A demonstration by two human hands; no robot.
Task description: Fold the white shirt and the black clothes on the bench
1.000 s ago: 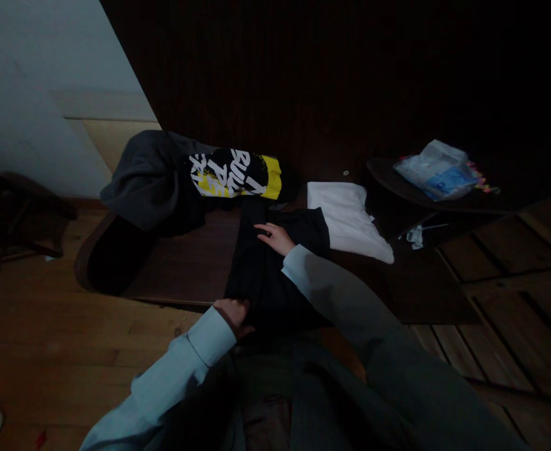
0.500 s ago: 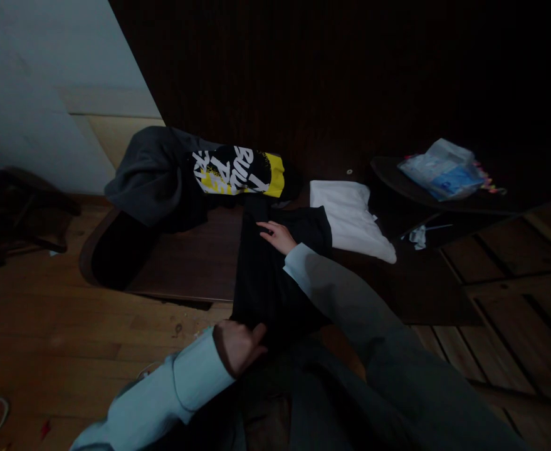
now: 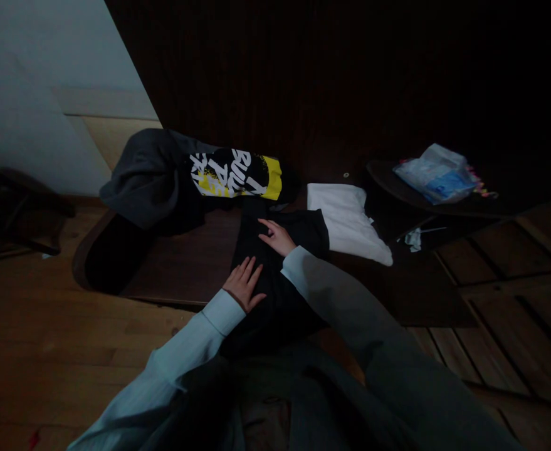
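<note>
A black piece of clothing [image 3: 279, 300] lies spread over a dark wooden bench, its near end hanging toward my lap; its exact kind is hard to make out in the dim light. My left hand [image 3: 246, 285] rests flat on its left side with the fingers spread. Farther up the cloth, my right hand [image 3: 276, 237] lies on it with fingers stretched out to the left. Neither hand grips anything. Just beyond the right hand, a folded white cloth [image 3: 343, 216] sits partly beside the black garment.
Behind the hands lie a dark grey garment [image 3: 146, 175] and a black one with a yellow and white print [image 3: 237, 173]. The dark bench [image 3: 176, 269] extends left. A plastic packet [image 3: 437, 175] sits on a shelf [image 3: 383, 178] at right. A dark stool [image 3: 16, 213] stands far left.
My left hand has moved up from the garment's near edge, going from curled to flat with fingers spread. My right hand has stayed nearly in place.
</note>
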